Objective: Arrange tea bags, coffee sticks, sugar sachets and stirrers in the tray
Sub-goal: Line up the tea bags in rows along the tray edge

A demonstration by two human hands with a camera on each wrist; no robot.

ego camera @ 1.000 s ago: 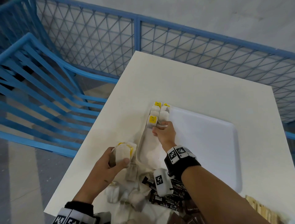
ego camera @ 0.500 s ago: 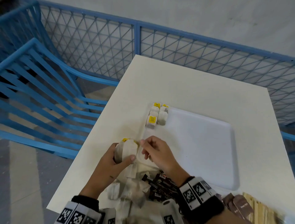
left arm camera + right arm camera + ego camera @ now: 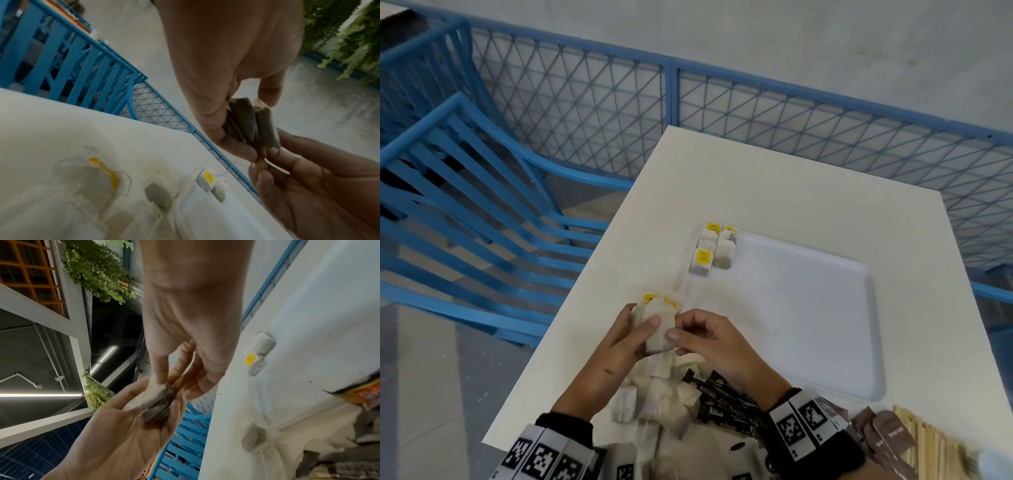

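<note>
fingers of the left hand (image 3: 616, 346) wrap a small stack of tea bags (image 3: 658, 325) above the table's (image 3: 791, 192) near-left edge, while the right hand (image 3: 709, 342) pinches the stack's nearest bag. five more tea bags (image 3: 714, 248) lie in two rows at the white tray's (image 3: 873, 342) far-left corner.

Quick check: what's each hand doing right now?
Left hand: holding a stack of tea bags.
Right hand: fingers pinching the same stack.
</note>
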